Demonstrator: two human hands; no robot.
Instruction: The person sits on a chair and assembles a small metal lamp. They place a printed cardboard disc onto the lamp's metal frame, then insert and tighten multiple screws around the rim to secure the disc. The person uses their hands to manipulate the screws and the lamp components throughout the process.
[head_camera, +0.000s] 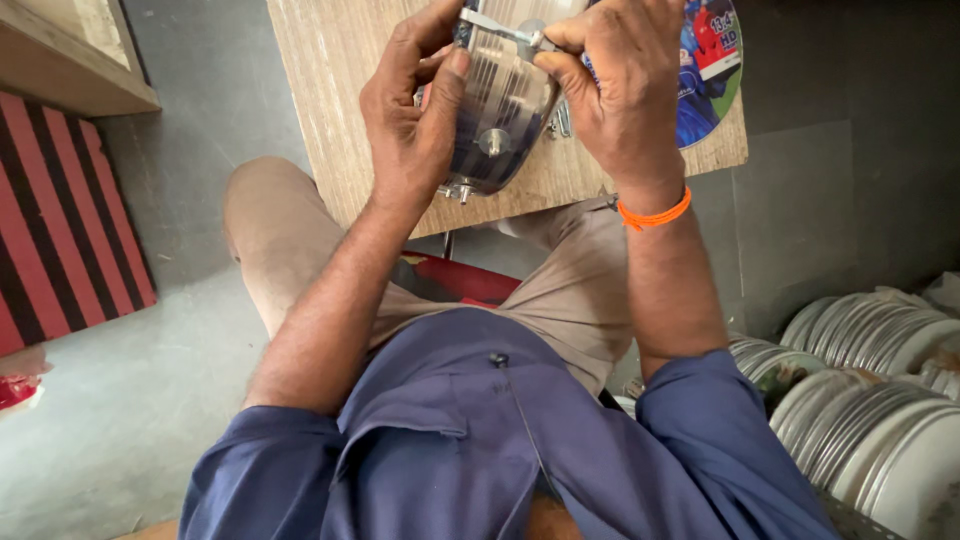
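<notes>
A shiny steel vessel (503, 110) with a small stud at its middle is held over a low wooden table (330, 70). My left hand (410, 120) grips its left side, thumb pressed on the metal. My right hand (625, 90) holds its right side and pinches a thin metal strip (500, 28) across the vessel's top. An orange thread band (655, 214) circles my right wrist. The vessel's far end is cut off by the frame's top edge.
A round printed disc (712, 70) lies on the table's right end. Stacks of steel plates (870, 400) stand at the lower right. A red and black striped mat (60, 220) lies at the left under a wooden shelf (70, 60). The floor is grey.
</notes>
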